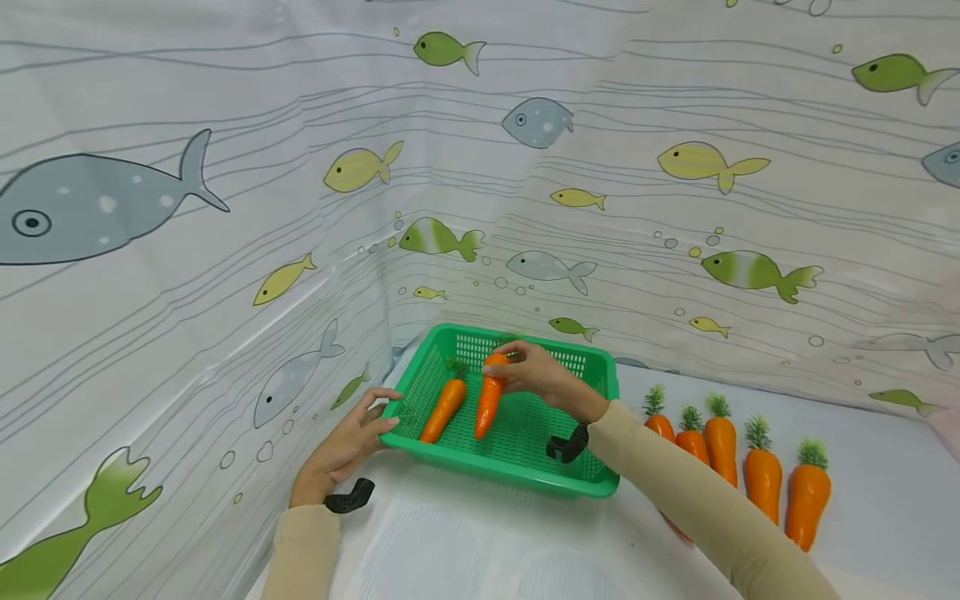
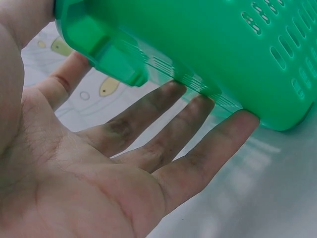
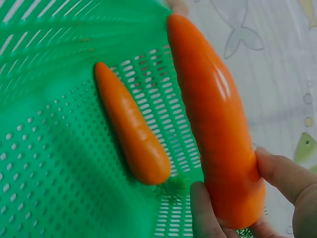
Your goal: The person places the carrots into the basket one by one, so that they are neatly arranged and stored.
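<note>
My right hand (image 1: pixel 531 372) holds an orange toy carrot (image 1: pixel 489 404) by its thick top end, over the green plastic basket (image 1: pixel 517 475). In the right wrist view, thumb and fingers pinch this carrot (image 3: pixel 218 124) from both sides, its narrow tip pointing up the frame. Another carrot (image 1: pixel 446 410) lies on the basket floor along the left side. My left hand (image 1: pixel 352 442) grips the basket's left front corner, thumb at the rim. Its fingertips touch the outer wall (image 2: pixel 208 54) in the left wrist view.
Several carrots with leafy tops lie on the white table (image 1: pixel 885 467) right of the basket, such as the outermost carrot (image 1: pixel 807 504). Fish-patterned sheeting (image 1: pixel 630 217) stands behind and to the left. My right forearm (image 1: pixel 690 500) reaches across the basket's right rim.
</note>
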Tool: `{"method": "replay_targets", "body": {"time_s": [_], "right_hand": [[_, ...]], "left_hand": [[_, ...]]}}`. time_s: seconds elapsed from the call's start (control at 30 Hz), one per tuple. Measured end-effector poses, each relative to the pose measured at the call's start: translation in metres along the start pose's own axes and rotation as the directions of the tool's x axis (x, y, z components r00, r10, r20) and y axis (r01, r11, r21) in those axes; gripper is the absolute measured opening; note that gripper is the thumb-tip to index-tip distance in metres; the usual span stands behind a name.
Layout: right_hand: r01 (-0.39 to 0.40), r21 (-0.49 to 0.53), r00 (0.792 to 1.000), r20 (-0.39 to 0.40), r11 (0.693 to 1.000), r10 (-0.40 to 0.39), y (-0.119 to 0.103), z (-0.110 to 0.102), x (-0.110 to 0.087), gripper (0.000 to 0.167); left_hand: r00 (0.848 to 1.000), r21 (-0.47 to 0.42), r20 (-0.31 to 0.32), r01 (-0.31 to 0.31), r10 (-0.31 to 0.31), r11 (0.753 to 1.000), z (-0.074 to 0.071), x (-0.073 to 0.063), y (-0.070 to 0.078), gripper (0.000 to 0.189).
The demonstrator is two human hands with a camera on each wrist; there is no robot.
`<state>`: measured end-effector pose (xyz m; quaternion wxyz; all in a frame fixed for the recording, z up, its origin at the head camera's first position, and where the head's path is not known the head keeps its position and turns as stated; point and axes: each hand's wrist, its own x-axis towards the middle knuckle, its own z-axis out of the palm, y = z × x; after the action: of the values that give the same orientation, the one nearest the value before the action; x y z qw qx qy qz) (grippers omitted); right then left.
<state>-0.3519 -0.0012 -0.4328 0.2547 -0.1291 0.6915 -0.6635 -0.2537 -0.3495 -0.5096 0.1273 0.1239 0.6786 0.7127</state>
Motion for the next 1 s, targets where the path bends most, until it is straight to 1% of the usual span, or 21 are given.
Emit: {"method": "replay_targets", "body": {"time_s": [0.2,0.33,0.53,0.7,0.87,1.0], "right_hand": [[-0.065,-0.001,0.998,-0.013,0.998,0.065,0.012,0.01,0.014,0.047],[-0.074,-0.009,0.997,-0.011,0.997,0.073,0.019,0.015,0.021,0.047],[-0.08,-0.017,0.996,-0.028,0.997,0.08,0.027,0.017,0.031,0.049],[-0.092,-0.052,0.995,-0.054,0.994,0.089,0.031,0.018,0.035,0.052],[-0.138,-0.1,0.989,-0.076,0.985,0.13,0.034,0.025,0.036,0.056],[-0.163,-0.125,0.985,-0.074,0.979,0.155,0.035,0.03,0.035,0.055]], "left_hand": [[1.0,0.004,-0.01,0.006,-0.006,1.0,0.0,0.001,-0.002,0.047],[1.0,0.01,-0.021,0.016,-0.016,1.0,0.0,0.0,-0.004,0.047],[1.0,0.015,-0.021,0.009,-0.008,1.0,0.0,-0.001,-0.002,0.048],[1.0,0.003,-0.021,0.009,-0.009,1.0,0.0,-0.001,0.0,0.047],[1.0,-0.007,-0.017,0.0,0.0,1.0,0.001,-0.001,0.0,0.047],[1.0,-0.011,-0.014,0.0,0.0,1.0,0.002,0.0,0.0,0.047]]}}
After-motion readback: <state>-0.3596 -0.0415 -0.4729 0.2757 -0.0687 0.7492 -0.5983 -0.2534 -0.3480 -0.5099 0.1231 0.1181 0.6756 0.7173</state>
